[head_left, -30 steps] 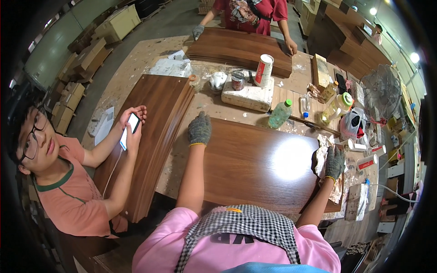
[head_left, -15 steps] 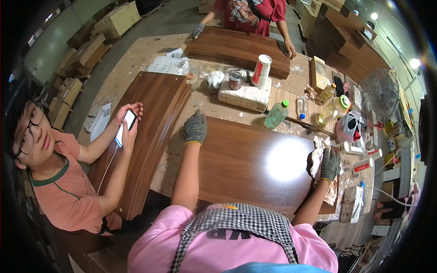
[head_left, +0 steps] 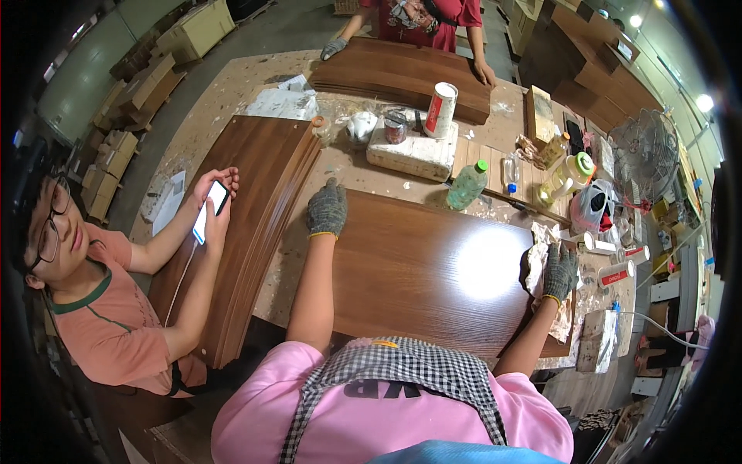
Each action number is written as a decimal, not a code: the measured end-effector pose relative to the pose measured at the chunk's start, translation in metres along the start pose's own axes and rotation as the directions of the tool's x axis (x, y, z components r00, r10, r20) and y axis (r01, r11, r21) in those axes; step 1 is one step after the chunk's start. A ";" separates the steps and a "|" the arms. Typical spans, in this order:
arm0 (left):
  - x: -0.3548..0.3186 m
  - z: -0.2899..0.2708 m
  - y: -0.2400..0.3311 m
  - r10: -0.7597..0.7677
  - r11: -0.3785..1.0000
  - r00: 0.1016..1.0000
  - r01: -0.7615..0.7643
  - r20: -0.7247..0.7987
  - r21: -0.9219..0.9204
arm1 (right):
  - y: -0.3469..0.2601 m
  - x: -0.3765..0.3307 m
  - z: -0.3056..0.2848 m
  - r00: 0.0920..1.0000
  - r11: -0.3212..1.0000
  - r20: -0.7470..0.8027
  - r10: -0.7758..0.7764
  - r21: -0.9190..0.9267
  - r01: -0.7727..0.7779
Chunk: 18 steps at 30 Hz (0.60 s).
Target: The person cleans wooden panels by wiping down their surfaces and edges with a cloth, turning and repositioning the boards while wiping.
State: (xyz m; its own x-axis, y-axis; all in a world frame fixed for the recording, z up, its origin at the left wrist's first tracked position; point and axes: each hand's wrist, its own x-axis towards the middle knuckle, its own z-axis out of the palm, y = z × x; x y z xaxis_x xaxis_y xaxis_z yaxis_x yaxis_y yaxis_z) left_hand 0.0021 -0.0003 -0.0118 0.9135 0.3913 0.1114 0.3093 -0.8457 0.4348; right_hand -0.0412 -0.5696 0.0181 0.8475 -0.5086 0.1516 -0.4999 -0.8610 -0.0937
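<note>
A glossy brown wood panel (head_left: 410, 263) lies flat on the worktable in front of me. My left hand (head_left: 327, 210), in a grey knit glove, rests at the panel's far left corner with fingers stretched forward. My right hand (head_left: 561, 274), gloved alike, lies with extended fingers on a crumpled, stained cloth (head_left: 541, 263) at the panel's right end. The palm's hold on the cloth is hidden. A bright light reflection covers part of the panel near the cloth.
Stacked brown panels (head_left: 255, 178) stand at left, beside a person holding a phone (head_left: 210, 213). Across the table, another person touches a second panel stack (head_left: 402, 73). Around are a green bottle (head_left: 468, 185), a white-red canister (head_left: 440, 110), a white block (head_left: 410, 151) and a fan (head_left: 643, 155).
The view has shifted slightly, moving the table items a little in the picture. Both my hands stay at the same places on the panel and cloth.
</note>
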 end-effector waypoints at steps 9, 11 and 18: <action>0.001 0.004 0.002 0.017 1.000 1.000 -0.017 0.014 -0.001 | 0.004 0.001 -0.001 1.000 1.000 -0.013 0.016 -0.006 -0.016; 0.001 0.014 -0.010 0.057 0.998 0.997 -0.056 -0.061 0.014 | 0.000 0.001 -0.001 1.000 1.000 -0.010 0.006 0.006 -0.006; 0.002 0.015 -0.006 0.052 0.999 0.996 -0.052 -0.074 0.013 | 0.004 0.001 0.004 1.000 1.000 -0.031 -0.004 0.007 0.005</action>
State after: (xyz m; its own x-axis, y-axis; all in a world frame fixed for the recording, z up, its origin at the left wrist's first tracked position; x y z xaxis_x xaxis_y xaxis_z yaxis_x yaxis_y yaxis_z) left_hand 0.0059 0.0002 -0.0273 0.9064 0.3722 0.1997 0.2651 -0.8694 0.4170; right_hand -0.0415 -0.5732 0.0139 0.8438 -0.5048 0.1821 -0.4949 -0.8632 -0.0996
